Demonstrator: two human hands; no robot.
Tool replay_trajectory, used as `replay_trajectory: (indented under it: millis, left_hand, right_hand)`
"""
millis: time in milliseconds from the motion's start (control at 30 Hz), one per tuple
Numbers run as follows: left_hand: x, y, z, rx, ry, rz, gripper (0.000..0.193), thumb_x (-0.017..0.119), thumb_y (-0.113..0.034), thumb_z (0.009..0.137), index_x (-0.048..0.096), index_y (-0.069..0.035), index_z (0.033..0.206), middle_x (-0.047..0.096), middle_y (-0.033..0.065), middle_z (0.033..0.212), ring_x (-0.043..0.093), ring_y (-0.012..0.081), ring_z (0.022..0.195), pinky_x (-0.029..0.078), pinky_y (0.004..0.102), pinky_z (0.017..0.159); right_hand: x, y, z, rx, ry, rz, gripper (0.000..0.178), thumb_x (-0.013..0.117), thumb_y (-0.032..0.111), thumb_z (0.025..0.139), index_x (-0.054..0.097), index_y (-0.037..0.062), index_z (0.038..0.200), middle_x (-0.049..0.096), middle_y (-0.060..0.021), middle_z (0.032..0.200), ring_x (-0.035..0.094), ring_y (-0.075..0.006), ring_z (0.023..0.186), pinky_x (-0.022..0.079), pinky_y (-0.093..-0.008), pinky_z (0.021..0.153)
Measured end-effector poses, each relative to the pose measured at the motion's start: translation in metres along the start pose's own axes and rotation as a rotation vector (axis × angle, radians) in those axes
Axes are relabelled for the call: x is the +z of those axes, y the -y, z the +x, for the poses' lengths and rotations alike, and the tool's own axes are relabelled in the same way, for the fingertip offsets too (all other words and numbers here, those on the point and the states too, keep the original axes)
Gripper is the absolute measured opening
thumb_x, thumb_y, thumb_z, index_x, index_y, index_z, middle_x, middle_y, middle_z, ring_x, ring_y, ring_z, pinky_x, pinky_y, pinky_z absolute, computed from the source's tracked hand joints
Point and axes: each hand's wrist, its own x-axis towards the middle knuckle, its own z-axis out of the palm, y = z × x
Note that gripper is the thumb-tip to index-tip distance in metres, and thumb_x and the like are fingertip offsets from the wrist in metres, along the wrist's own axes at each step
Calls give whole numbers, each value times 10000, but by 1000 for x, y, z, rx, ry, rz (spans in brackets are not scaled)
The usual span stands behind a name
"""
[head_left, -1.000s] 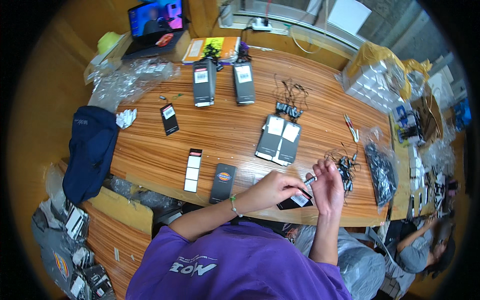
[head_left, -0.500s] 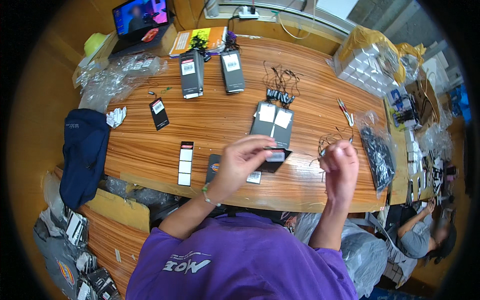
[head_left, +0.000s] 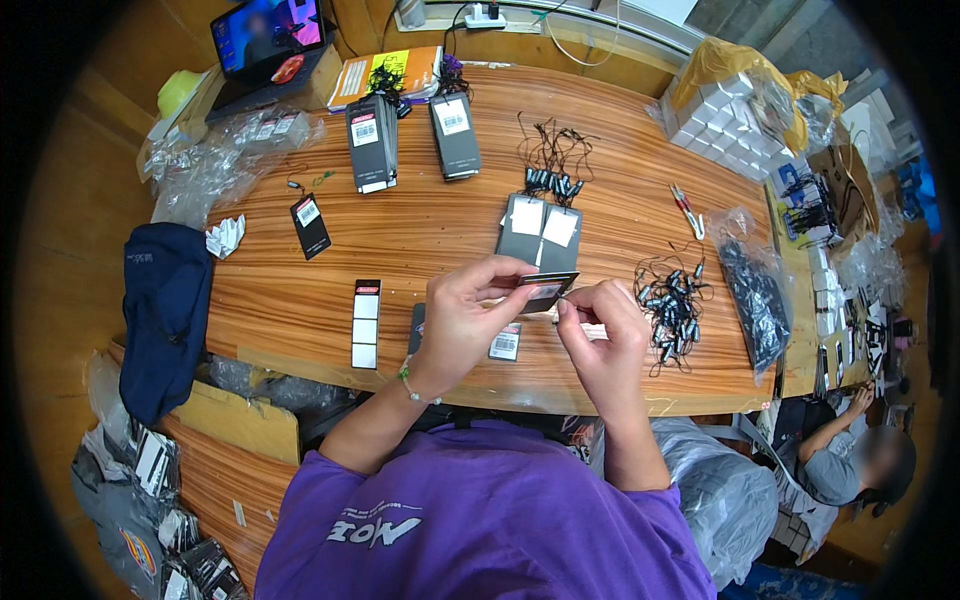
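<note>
My left hand (head_left: 462, 305) pinches a dark hang tag (head_left: 546, 291) with a white label, tilted above the table's front part. At the tag's right edge, the closed fingertips of my right hand (head_left: 608, 328) hold a thin black string, mostly hidden by the fingers. Just beyond lie two grey stacks of hang tags (head_left: 520, 246) with white labels, their black strings (head_left: 552, 184) spread away from me. A loose pile of black strings with small plastic ends (head_left: 672, 312) lies right of my right hand. Under my hands are a labelled tag (head_left: 505, 342) and a partly covered dark card (head_left: 416, 328).
Farther back stand two strung tag stacks (head_left: 372, 150) (head_left: 456, 140). A single black tag (head_left: 310, 226), a label strip (head_left: 366, 325) and a navy cloth item (head_left: 165, 310) lie left. Pliers (head_left: 688, 210), a bagged black bundle (head_left: 750, 300) and white boxes (head_left: 725, 125) are right.
My right hand has moved left from over the string pile to the tag's edge, uncovering the pile. My left hand still holds the tag, now turned flatter.
</note>
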Motion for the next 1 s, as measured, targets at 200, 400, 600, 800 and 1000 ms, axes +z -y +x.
replay_trajectory:
  millis: [200,400,600,800,1000]
  left_hand:
    - [2,0,0,-39,26,-28,145,612,80,753,598,48,894,626,91,874,625,143,810,531,227,717]
    - [4,1,-1,-29,1,-6,98,634,44,747,619,34,844,637,71,807,627,119,747,538,224,659]
    - [2,-2,0,-12,31,52,81,643,36,740,629,29,819,633,72,785,620,108,714,527,217,616]
    - [0,-6,0,7,148,164,110,637,59,740,632,39,847,621,71,811,622,113,738,531,204,634]
    - [2,-8,1,22,177,192,125,648,47,735,640,42,859,624,82,819,622,116,723,531,205,612]
  right_hand:
    - [3,-1,2,-12,-13,-23,89,622,-32,658,542,5,666,523,-84,614,483,-201,541,386,-305,495]
    - [6,-2,3,3,-24,7,86,622,-35,656,542,-5,663,517,-87,598,483,-202,531,386,-300,488]
    - [6,-6,1,115,5,98,86,625,-19,691,541,-22,675,518,-76,596,474,-152,532,374,-259,486]
    - [9,-16,-6,499,5,650,78,597,0,772,566,-1,701,557,4,655,458,-46,574,362,-182,539]
    - [15,-22,-13,612,-23,952,51,570,-9,796,584,22,758,568,12,686,478,-19,621,369,-162,571]
